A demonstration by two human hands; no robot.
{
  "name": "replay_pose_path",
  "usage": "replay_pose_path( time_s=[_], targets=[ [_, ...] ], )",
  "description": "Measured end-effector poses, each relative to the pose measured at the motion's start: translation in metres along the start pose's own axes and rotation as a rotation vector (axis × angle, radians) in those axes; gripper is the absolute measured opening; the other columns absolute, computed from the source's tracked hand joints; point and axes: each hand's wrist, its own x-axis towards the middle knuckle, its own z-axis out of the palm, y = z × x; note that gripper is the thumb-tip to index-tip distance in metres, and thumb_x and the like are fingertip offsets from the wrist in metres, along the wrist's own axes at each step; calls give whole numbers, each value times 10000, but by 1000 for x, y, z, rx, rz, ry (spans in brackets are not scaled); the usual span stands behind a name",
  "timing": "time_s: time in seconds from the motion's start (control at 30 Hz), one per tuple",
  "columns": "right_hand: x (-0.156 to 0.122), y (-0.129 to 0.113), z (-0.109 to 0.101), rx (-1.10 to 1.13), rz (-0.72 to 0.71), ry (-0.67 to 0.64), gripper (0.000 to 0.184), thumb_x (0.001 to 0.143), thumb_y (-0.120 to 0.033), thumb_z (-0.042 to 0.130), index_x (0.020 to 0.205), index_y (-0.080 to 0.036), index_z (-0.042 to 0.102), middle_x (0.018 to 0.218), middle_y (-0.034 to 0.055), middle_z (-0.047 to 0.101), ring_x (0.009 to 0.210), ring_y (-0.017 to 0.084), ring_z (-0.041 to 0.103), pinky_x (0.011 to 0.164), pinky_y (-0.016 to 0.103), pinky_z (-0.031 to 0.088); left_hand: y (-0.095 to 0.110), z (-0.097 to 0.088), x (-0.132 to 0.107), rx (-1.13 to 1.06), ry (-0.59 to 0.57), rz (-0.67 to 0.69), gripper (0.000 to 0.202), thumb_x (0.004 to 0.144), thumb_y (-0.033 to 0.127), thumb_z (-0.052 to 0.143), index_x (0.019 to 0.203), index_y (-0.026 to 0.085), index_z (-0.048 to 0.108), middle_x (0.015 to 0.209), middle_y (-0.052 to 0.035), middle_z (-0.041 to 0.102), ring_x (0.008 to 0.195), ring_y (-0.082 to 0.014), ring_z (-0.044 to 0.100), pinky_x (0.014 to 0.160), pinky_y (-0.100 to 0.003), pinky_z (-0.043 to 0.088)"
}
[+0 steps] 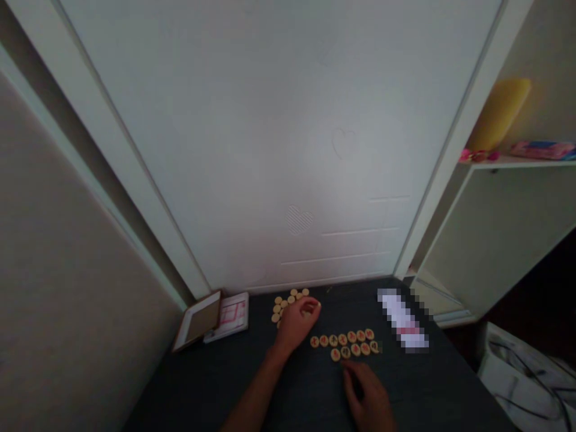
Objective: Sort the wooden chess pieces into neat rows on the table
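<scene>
My left hand [298, 319] reaches over the right side of a loose group of round wooden Chinese chess pieces [278, 300], which show plain tops. Its thumb and fingers curl together in a pinch; whatever is between the tips is too small to make out. Nearer to me, two rows of Chinese chess pieces [342, 340] lie with their characters up, some red and some dark. Just below the shorter front row [355, 350] is my right hand [368, 393], its fingers bent and their tips close together by a piece. I cannot see whether it holds anything.
The pieces lie on a dark table [310, 396] against a white panel [288, 150]. At the table's left stand a framed board [198, 321] and a white booklet [234, 315]. A blurred-out white item [402, 318] lies at the right. Cables [531, 378] rest on a white box beyond.
</scene>
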Motion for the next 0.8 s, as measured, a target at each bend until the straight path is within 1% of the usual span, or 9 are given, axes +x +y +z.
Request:
replay_pose_path(
  time_s=[0.07, 0.1, 0.23, 0.3, 0.43, 0.5, 0.63, 0.7, 0.8],
  targets=[
    [1, -2, -2, 20, 7, 10, 232, 992, -361, 519, 1072, -248, 706, 902, 56, 752, 804, 201, 737, 728, 268, 606, 3, -7, -18, -121, 2, -63, 273, 960, 387, 541, 1052, 175, 686, 1001, -100, 772, 839, -222, 755, 700, -296, 572],
    [2, -4, -3, 30, 21, 8, 229, 987, -363, 529, 1075, -251, 708, 913, 55, 753, 808, 200, 737, 731, 265, 605, 3, -10, -28, -244, -2, -128, 286, 972, 387, 526, 1079, 169, 677, 1047, -114, 768, 871, -224, 760, 685, -287, 579],
    [5, -17, -6, 75, 75, -10, 230, 972, -353, 556, 1121, -256, 701, 989, 55, 752, 868, 203, 733, 776, 273, 599, 4, -17, -66, -907, -9, -496, 184, 917, 297, 651, 1023, 156, 707, 1157, -143, 742, 990, -229, 741, 746, -262, 582],
    [8, -25, -6, 100, 81, -11, 234, 966, -345, 563, 1137, -257, 698, 1031, 56, 749, 915, 208, 728, 816, 284, 593, 3, -16, -81, -1030, -16, -582, 156, 891, 261, 690, 995, 150, 726, 1141, -145, 747, 979, -220, 740, 725, -238, 576],
    [17, -41, 2, 158, 82, -9, 234, 956, -342, 577, 1133, -257, 704, 1041, 63, 746, 922, 215, 721, 819, 296, 590, 3, -6, -101, -983, -6, -571, 245, 846, 339, 750, 1003, 151, 739, 1095, -135, 760, 933, -222, 744, 680, -233, 575],
    [21, -47, 8, 188, 82, -20, 230, 951, -345, 589, 1129, -258, 705, 1038, 66, 741, 918, 218, 715, 809, 301, 588, 4, 0, -108, -894, -30, -524, 361, 812, 440, 767, 1015, 142, 741, 1066, -139, 766, 910, -241, 749, 678, -258, 587],
    [19, -53, 20, 231, 119, -24, 215, 976, -328, 551, 1111, -261, 703, 1062, 67, 734, 983, 225, 695, 884, 325, 561, 6, 6, -121, -743, -34, -463, 539, 744, 576, 773, 1046, 131, 732, 958, -132, 783, 827, -267, 760, 678, -320, 609],
    [14, -55, 24, 250, 153, -29, 213, 988, -325, 529, 1086, -255, 705, 1043, 67, 735, 981, 223, 693, 897, 324, 551, 6, 7, -126, -697, -23, -430, 551, 736, 596, 766, 1033, 133, 730, 909, -120, 786, 796, -263, 757, 662, -324, 608],
    [8, -56, 26, 270, 195, -34, 203, 988, -330, 533, 1053, -247, 706, 1009, 64, 734, 950, 215, 697, 881, 303, 550, 7, 7, -129, -606, -22, -375, 524, 759, 608, 734, 986, 136, 738, 798, -94, 780, 709, -236, 737, 570, -279, 567]
  ],
)
